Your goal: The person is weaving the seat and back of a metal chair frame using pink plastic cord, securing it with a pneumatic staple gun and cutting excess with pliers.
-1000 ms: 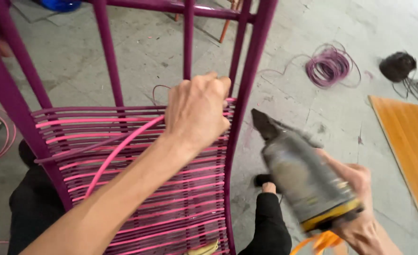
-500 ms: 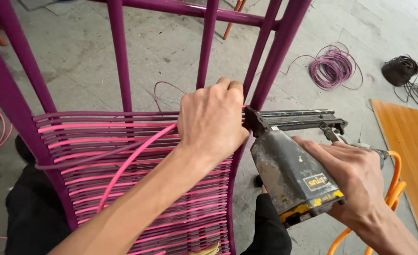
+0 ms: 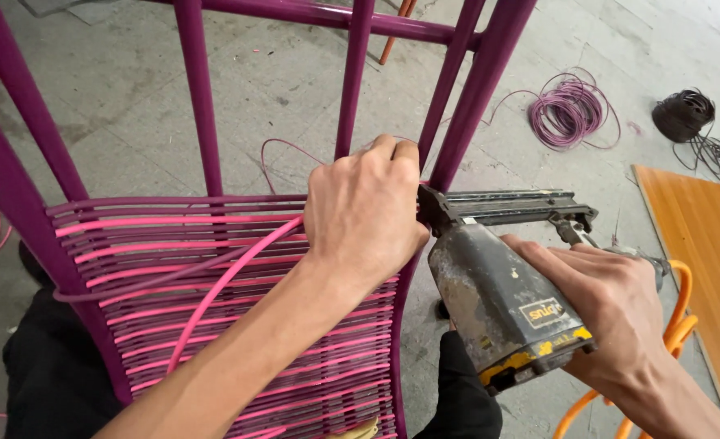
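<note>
Right now left hand (image 3: 365,213) clenched round springy pink cord (image 3: 213,293) at purple frame (image 3: 474,106), right hand (image 3: 608,313) gripping heavy-looking staple gun (image 3: 502,305) by its body

Soft, even daylight fills the scene, with faint shadows on the concrete floor (image 3: 278,89). Focus is sharp throughout, no glare; the purple frame bars (image 3: 474,97) bow slightly toward the edges.

The left hand (image 3: 365,213) presses pink cord (image 3: 230,280) against the purple chair frame (image 3: 474,97). The right hand (image 3: 612,313) grips a grey staple gun (image 3: 502,305), its nose touching the frame beside the left fingers. A purple cord coil (image 3: 569,110) lies on the concrete floor (image 3: 278,89).
</note>
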